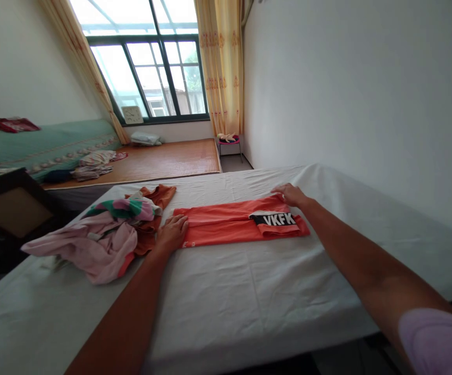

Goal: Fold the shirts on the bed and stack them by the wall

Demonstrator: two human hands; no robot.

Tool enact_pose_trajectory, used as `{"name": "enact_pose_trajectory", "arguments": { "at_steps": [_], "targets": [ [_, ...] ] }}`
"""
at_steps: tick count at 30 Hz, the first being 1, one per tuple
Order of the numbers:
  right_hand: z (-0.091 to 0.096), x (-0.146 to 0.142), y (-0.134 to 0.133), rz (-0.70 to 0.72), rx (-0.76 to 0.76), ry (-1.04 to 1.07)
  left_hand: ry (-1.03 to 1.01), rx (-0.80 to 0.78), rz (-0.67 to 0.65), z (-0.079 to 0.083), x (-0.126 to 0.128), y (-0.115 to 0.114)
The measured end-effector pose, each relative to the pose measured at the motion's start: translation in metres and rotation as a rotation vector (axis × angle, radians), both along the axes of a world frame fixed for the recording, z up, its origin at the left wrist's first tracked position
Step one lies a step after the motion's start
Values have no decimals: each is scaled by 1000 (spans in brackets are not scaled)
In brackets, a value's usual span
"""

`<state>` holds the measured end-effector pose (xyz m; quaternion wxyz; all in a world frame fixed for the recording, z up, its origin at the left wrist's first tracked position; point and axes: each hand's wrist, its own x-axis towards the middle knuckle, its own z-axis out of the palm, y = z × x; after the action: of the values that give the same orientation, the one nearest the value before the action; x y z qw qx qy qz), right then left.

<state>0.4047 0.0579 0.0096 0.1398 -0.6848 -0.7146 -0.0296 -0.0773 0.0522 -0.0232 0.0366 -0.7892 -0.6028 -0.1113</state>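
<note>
An orange-red T-shirt (218, 223) lies folded into a long strip on the white cloth. A black band with white letters "VKFK" shows near its right end. My left hand (173, 232) rests flat on the shirt's left end, fingers stretched out. At the far right corner, my right hand (290, 195) has its fingers closed on the shirt's edge; the fingertips are partly hidden. Left of my left hand is a loose heap of clothes: a pink garment (96, 247), a green and pink patterned piece (132, 208) and a rust-orange one (163, 194).
The white cloth (218, 302) covers the table or bed before me, against a wall on the right. Beyond lies a brown mat bed (179, 156) with folded clothes (93, 169). A small stool (229, 140) stands by the curtain, and a dark cabinet (14, 213) at left.
</note>
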Motion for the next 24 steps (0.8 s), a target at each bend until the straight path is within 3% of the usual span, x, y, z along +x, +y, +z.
{"name": "enact_pose_trajectory", "arguments": {
  "at_steps": [3,6,9,14,20,22,24],
  "targets": [
    [-8,11,18,213,-157,-22,-40,1,-3,-1,-1,-2],
    [-13,26,26,246,-229,95,-64,5,-5,-1,-1,-3],
    [-13,37,18,164,-198,186,-70,4,7,0,0,-4],
    [0,37,-11,-154,-13,67,-68,-12,4,2,1,-7],
    [12,-1,-15,-145,89,31,-74,-25,8,3,1,-7],
    [1,-26,-16,-57,88,13,-73,-29,12,3,1,-7],
    [-16,-49,-22,142,34,-40,-62,-30,15,2,1,-7]
  ]
}}
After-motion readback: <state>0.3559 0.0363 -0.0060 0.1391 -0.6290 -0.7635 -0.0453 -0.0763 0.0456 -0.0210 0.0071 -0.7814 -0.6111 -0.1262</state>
